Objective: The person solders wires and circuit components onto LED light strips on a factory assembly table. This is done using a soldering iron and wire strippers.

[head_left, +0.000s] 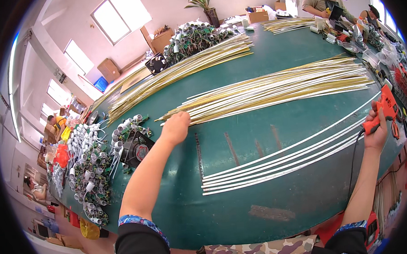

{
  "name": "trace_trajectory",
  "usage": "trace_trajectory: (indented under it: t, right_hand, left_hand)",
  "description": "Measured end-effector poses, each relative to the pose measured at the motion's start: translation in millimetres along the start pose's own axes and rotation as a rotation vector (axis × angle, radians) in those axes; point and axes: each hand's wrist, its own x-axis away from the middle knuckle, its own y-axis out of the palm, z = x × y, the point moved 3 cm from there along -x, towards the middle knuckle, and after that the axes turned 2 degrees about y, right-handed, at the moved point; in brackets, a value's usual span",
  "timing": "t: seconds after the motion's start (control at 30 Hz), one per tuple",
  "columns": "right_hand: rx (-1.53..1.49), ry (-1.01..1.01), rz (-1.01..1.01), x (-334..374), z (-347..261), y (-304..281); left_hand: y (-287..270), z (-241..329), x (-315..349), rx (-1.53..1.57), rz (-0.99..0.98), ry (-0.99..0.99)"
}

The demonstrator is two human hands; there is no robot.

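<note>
My left hand (pixel 176 127) is closed at the near left end of a pile of long thin white and yellowish strips (pixel 274 90). Its fingertips are hidden against the strips, so what they pinch cannot be made out. An orange-red corded power tool (pixel 388 106) is gripped by its handle in my right hand (pixel 376 131), over the table's right side. Several white strips (pixel 277 161) lie side by side between my forearms, fanned slightly apart. Their left ends stop near a dark line marked on the table, and their right ends pass close to my right hand.
The green table (pixel 180 209) carries another strip pile (pixel 183 71) farther back. Heaps of white cylindrical parts with circuit boards (pixel 90 177) stand at left, beside a black fan (pixel 136 149). Mixed parts crowd the right edge. A black cord (pixel 354 166) hangs by my right forearm. Other people work farther off.
</note>
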Motion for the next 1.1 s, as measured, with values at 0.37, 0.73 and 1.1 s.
trace_trajectory:
  t: [0.37, 0.73, 1.1]
  right_hand:
    - [-0.023, -0.005, 0.008, 1, 0, -3]
    - [-0.031, -0.013, -0.019, -3, -1, -8]
    - [-0.128, -0.079, -0.074, -16, -9, -30]
  left_hand:
    - [-45, 18, 70, 1.484, -0.25, -0.45]
    - [-110, 40, 102, 1.937, -0.064, -0.047]
    - [-21, 55, 112, 1.267, -0.595, -0.537]
